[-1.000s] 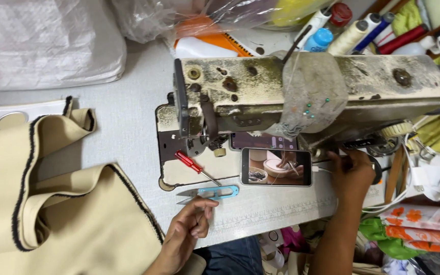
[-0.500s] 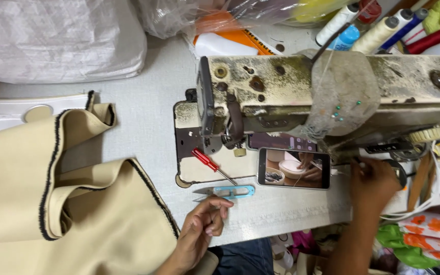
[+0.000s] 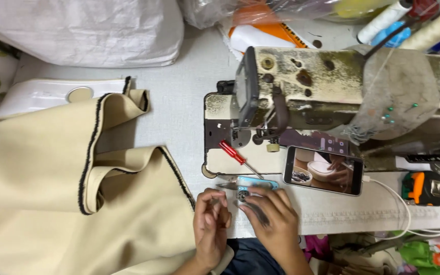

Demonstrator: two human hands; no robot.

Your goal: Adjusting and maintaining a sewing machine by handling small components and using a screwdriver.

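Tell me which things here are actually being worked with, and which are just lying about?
In use: small metal bobbin, right hand, left hand.

Lying about: blue thread snips, red screwdriver, phone, beige cloth, tape measure, sewing machine.

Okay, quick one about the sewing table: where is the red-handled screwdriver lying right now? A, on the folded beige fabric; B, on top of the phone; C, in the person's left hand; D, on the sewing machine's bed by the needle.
D: the red-handled screwdriver lies on the sewing machine's bed just below the needle area, apart from the beige fabric, the phone and the left hand.
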